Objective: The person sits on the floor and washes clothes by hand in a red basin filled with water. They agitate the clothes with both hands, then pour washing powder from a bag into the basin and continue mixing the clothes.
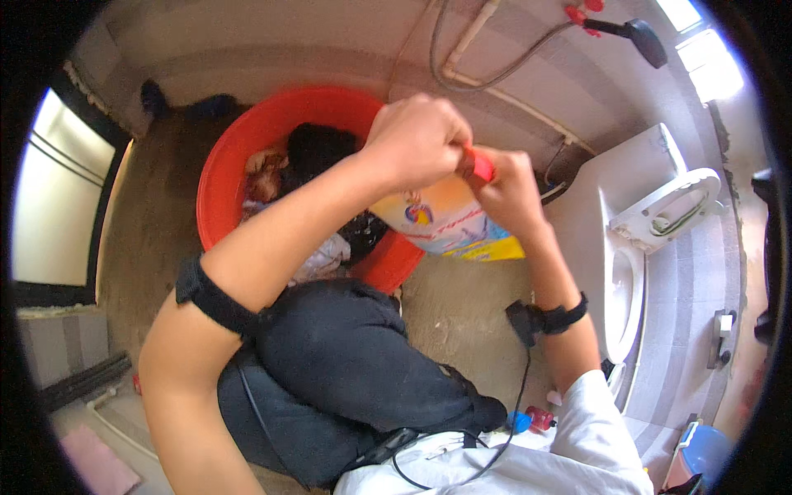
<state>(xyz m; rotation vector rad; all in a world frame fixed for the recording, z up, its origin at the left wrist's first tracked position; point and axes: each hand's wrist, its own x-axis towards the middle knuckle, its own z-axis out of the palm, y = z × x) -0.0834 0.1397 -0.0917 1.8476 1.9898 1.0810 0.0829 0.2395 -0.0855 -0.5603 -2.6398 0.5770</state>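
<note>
A yellow, white and blue plastic bag of powder [433, 216], bearing print and a rooster-like logo, hangs tilted over the right side of a big red plastic tub [216, 185]. My left hand [424, 139] and my right hand [510, 185] meet at its top edge, fingers closed around it. Between them shows a red part [481, 166]; whether it is a cap, a clip or the bag's own corner cannot be told. Dark cloth [318, 148], pale cloth [325, 257] and brown patterned cloth [266, 173] lie in the tub, partly hidden by my left forearm.
A white toilet [622, 284] with its seat raised stands at right. A black shower head [646, 43] hangs on the wall above. Blue [518, 422] and red [540, 419] plastic items lie near my foot. Dark shoes [210, 106] are at upper left; a cable runs from my right wrist strap.
</note>
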